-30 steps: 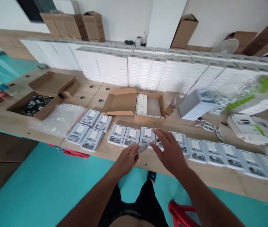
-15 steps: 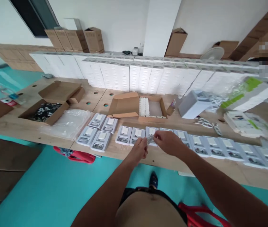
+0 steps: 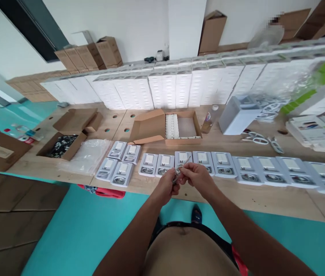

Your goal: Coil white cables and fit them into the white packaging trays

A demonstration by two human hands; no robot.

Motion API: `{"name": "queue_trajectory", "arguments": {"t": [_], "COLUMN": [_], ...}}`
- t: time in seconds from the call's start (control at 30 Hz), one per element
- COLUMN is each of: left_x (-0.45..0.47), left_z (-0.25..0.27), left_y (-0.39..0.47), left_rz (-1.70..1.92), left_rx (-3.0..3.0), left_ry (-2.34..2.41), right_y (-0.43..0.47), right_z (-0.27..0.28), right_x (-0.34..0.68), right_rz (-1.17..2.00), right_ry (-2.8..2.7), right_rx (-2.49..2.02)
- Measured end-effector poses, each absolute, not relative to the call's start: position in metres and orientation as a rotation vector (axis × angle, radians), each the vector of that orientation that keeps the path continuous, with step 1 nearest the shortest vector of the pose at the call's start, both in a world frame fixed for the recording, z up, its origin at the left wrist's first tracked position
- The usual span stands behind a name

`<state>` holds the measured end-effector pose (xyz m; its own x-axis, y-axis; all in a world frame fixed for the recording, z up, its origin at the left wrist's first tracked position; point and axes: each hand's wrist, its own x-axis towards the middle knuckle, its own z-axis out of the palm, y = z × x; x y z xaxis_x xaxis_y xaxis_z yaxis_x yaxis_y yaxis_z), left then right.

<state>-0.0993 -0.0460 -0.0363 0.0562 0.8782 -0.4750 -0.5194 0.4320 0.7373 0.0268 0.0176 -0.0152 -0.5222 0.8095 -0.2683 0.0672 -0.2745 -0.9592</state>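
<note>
Just above the table's front edge, my left hand [image 3: 164, 187] is closed around a thin coiled cable [image 3: 177, 172]. My right hand [image 3: 199, 178] pinches the same cable, with a short end sticking up between the fingers. Behind my hands runs a row of pale plastic trays [image 3: 148, 165], each with a white rectangular block above and, in most, a coiled cable below. The row carries on to the right, where another tray [image 3: 224, 165] shows its cable coil clearly. Several more trays [image 3: 121, 174] are grouped to the left. My fingers partly hide the coil.
An open cardboard box [image 3: 198, 126] holds white pieces, with a bottle [image 3: 209, 119] beside it. To the right are stacked grey trays [image 3: 238, 115], loose white cables [image 3: 255, 138] and snips [image 3: 275, 145]. White boxes [image 3: 133, 92] line the back; plastic bags [image 3: 86, 157] lie left.
The view has shifted. My hands have come closer together on the cable, and a cable end now stands out above my right fingers.
</note>
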Motion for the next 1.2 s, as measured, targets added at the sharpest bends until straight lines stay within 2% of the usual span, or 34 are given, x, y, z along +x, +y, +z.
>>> {"name": "queue_trajectory", "arguments": {"t": [0.13, 0.3, 0.37, 0.47, 0.57, 0.67, 0.87, 1.07, 1.13, 1.2], "left_x": [-0.094, -0.097, -0.101, -0.105, -0.104, -0.103, -0.113, -0.115, -0.113, -0.111], "left_z": [-0.041, -0.043, -0.039, -0.028, -0.015, -0.008, -0.006, -0.023, -0.030, -0.035], "left_y": [-0.043, -0.038, -0.038, -0.041, -0.045, -0.046, -0.050, -0.052, -0.053, -0.054], "left_rz": [1.039, 1.025, 1.069, 1.135, 1.135, 1.184, 0.921, 0.975, 0.970, 0.966], "left_rx": [0.416, 0.554, 0.641, 0.900, 1.225, 1.187, 0.909, 1.098, 1.183, 1.200], "left_ry": [1.090, 1.281, 1.346, 1.436, 1.510, 1.476, 1.233, 1.561, 1.679, 1.717], "right_y": [0.012, 0.013, 0.019, 0.033, 0.041, 0.039, 0.032, 0.030, 0.027, 0.023], "right_z": [-0.025, -0.038, -0.036, -0.027, -0.017, -0.013, -0.019, -0.011, -0.007, -0.007], "right_x": [0.033, 0.041, 0.048, 0.061, 0.068, 0.068, 0.066, 0.067, 0.063, 0.058], "right_rz": [1.563, 0.683, 0.507, 0.553, 0.981, 1.264, 1.037, 0.316, 0.363, 0.600], "right_ry": [-1.742, -2.197, -2.184, -2.057, -2.020, -1.982, -2.056, -2.498, -2.508, -2.400], "right_rx": [-1.123, -1.244, -1.164, -1.053, -1.029, -1.021, -0.954, -0.951, -1.061, -1.159]}}
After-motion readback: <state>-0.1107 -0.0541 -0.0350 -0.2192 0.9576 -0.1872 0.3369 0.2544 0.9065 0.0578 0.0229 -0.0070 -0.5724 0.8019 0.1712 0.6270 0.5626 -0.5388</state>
